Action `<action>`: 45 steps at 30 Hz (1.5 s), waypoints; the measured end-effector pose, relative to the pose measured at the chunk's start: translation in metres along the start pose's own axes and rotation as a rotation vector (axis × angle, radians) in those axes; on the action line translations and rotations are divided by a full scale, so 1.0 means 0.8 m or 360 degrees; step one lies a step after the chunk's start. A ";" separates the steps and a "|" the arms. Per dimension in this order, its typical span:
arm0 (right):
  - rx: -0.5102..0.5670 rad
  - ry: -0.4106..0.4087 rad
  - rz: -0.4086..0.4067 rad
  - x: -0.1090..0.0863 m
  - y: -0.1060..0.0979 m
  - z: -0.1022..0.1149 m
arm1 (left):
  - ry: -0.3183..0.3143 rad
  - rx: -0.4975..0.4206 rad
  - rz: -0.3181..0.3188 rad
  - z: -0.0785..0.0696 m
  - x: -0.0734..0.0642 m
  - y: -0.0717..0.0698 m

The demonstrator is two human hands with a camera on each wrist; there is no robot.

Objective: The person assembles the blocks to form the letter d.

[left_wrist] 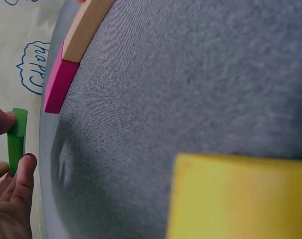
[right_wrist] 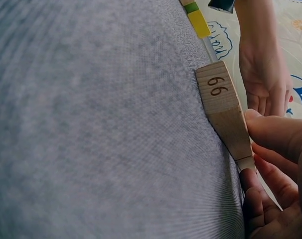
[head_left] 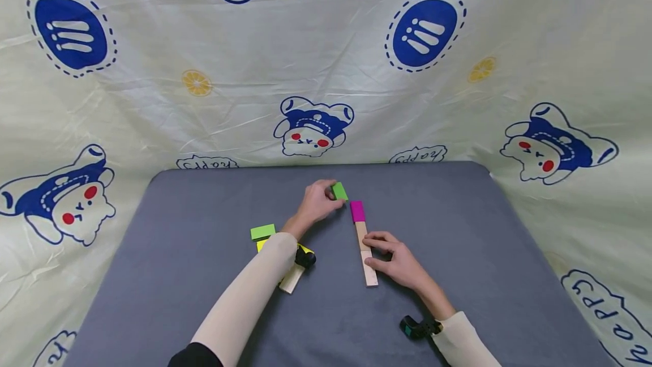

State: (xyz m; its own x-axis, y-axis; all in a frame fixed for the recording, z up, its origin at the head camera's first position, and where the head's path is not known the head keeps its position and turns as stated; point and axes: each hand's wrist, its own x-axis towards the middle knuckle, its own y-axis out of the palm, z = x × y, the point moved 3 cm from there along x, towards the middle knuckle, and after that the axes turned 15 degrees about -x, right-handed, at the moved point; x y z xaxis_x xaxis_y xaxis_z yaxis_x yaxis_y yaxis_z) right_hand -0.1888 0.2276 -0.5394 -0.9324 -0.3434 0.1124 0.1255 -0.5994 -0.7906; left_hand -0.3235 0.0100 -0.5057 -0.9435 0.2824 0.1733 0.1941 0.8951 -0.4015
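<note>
Left hand [head_left: 317, 204] clamped on green block [head_left: 339, 191], pinched at the fingertips; magenta block [head_left: 357, 212] just right of that hand. Green one looks wooden: probably light, stiff, hard to break, faces maybe a bit slick. Best hold: opposite long sides, near middle. Right hand [head_left: 399, 265]: thumb and fingers apart, touching plain blocks [head_left: 369, 271] just left of it; likely slide if pushed.

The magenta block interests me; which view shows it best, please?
The left wrist view: the magenta block appears larger there, unobstructed. The head view shows it whole but smaller; the right wrist view doesn't show it.
</note>
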 end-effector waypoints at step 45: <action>0.0022 0.0003 -0.0005 -0.001 0.001 0.000 | -0.0081 0.0131 0.0292 0.006 0.031 0.045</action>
State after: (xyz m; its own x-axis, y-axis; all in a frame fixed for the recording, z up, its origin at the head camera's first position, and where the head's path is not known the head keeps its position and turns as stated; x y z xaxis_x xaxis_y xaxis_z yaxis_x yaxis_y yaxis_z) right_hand -0.1880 0.2271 -0.5401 -0.9334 -0.3404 0.1136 0.1275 -0.6106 -0.7816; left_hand -0.3410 0.0474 -0.5205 -0.9070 0.4186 0.0456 0.3436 0.7984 -0.4944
